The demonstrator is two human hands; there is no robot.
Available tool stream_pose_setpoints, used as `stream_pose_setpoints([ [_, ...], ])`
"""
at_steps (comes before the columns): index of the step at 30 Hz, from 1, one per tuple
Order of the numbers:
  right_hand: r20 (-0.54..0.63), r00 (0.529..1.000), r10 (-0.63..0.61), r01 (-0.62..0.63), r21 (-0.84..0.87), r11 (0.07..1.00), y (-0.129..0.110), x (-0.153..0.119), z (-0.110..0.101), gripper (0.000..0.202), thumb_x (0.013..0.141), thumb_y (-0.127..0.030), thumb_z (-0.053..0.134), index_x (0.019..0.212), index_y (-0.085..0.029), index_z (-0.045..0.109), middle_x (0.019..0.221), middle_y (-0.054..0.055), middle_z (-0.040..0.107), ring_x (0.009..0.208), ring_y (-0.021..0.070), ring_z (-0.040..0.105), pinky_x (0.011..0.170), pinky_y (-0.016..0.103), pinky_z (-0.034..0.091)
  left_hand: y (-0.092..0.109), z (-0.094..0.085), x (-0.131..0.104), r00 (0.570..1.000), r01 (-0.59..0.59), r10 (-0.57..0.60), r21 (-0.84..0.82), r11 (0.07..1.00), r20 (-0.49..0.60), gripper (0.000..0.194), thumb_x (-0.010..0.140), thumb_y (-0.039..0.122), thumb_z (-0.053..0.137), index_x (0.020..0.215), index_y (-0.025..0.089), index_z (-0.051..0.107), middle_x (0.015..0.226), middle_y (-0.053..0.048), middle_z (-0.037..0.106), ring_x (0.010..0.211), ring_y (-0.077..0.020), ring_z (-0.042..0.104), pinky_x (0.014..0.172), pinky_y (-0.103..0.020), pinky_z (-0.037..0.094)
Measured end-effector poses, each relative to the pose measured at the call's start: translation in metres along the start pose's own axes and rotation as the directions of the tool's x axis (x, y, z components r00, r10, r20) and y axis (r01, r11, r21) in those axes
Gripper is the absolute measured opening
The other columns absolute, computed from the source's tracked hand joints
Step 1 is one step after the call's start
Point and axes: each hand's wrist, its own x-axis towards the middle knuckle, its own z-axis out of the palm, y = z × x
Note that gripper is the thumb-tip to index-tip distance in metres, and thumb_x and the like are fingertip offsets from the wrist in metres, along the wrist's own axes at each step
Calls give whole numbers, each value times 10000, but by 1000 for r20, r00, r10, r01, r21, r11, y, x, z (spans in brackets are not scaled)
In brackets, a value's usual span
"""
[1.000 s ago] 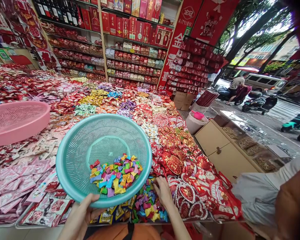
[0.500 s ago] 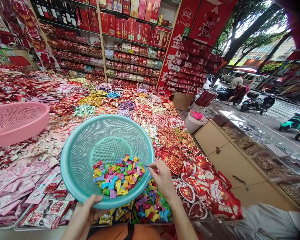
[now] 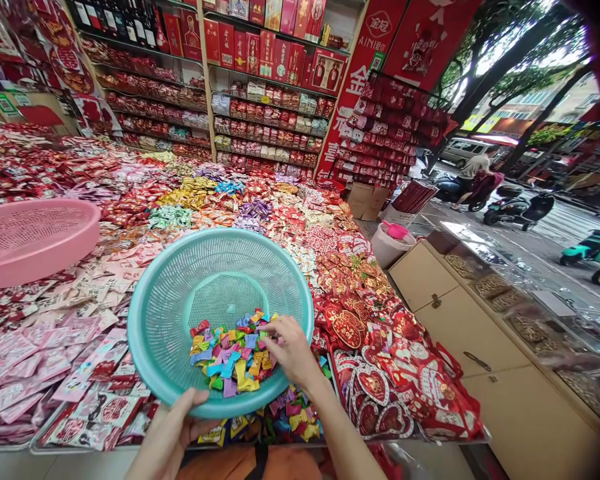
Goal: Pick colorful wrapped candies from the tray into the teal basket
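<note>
A teal plastic colander (image 3: 165, 280) tilts toward me over the candy display. Small wrapped candies (image 3: 235, 353) in bright yellow, blue, green, pink and orange lie heaped in its near part. My left hand (image 3: 177, 427) grips the near left rim, thumb on top and fingers underneath. Inside the colander, my right hand (image 3: 293, 347) is at the right side of the heap, thumb and fingers parted and fingertips at the candies. More of the same bright candies (image 3: 300, 413) lie in a compartment below the near rim, partly covered by the colander and my right forearm.
A pink plastic basket (image 3: 45, 247) rests on the display at left. Pale pink packets (image 3: 25, 367) lie near it, and red heart-shaped packets (image 3: 375, 387) fill the right side. Stocked shelves (image 3: 270, 113) stand behind. Beige cabinets (image 3: 460, 333) line the right, beside a white bucket (image 3: 393, 243).
My right hand has moved left from the colander's right rim to the candies inside. The colander has shifted slightly right, with my left hand still on its rim.
</note>
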Motion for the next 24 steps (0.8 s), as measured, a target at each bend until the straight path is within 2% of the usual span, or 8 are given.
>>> stream_pose_setpoints([
  [5, -170, 981, 98, -108, -52, 993, 31, -25, -49, 167, 918, -341, 553, 950, -212, 655, 863, 39, 642, 825, 190, 564, 790, 329, 434, 6, 0, 1, 1000, 7, -6, 9, 1000, -25, 136, 618, 173, 759, 694, 136, 652, 779, -54, 697, 713, -222, 675, 681, -402, 600],
  [7, -169, 969, 178, -197, -104, 975, 50, -45, -62, 178, 922, -348, 523, 925, -215, 642, 871, 49, 643, 827, 202, 569, 780, 335, 439, 9, -1, 2, 1000, 15, -15, -2, 1000, -24, 136, 618, 148, 751, 710, 136, 652, 800, -57, 709, 706, -219, 679, 670, -392, 601],
  [9, -139, 956, 258, -279, -162, 947, 67, -68, -65, 149, 905, -330, 531, 870, -219, 623, 843, 46, 636, 813, 209, 568, 762, 335, 437, 12, -1, 3, 1000, 19, -19, -1, 1000, -11, 138, 621, 136, 748, 721, 135, 653, 803, -57, 714, 687, -212, 675, 666, -389, 602],
  [12, -46, 933, 356, -357, -214, 909, 83, -99, -53, 88, 858, -262, 574, 782, -218, 576, 788, 27, 612, 778, 202, 561, 725, 315, 427, 16, 0, 2, 1000, 14, -14, 13, 1000, 15, 122, 624, 139, 750, 702, 133, 656, 808, -59, 717, 700, -218, 675, 680, -399, 604],
  [15, 30, 903, 428, -409, -245, 879, 84, -117, -31, 103, 821, -209, 596, 736, -218, 538, 779, 16, 607, 775, 194, 564, 709, 293, 419, 17, 0, 2, 1000, 13, -13, 13, 1000, 13, 108, 627, 146, 745, 682, 135, 653, 800, -55, 716, 711, -225, 678, 681, -405, 605],
  [19, 92, 869, 486, -437, -318, 841, 78, -121, -10, 149, 783, -202, 634, 692, -218, 516, 779, 18, 623, 791, 204, 567, 685, 277, 398, 19, 1, 0, 1000, 17, -17, 15, 1000, 3, 181, 575, 82, 747, 709, 143, 643, 799, -42, 717, 713, -228, 683, 669, -395, 605],
  [24, 146, 830, 538, -455, -379, 806, 78, -122, -1, 180, 765, -232, 656, 651, -216, 518, 734, 17, 621, 757, 207, 566, 633, 262, 350, 19, 6, -6, 1000, -4, 4, -5, 1000, -22, 214, 584, 71, 725, 764, 147, 637, 794, -48, 718, 702, -236, 688, 613, -367, 601],
])
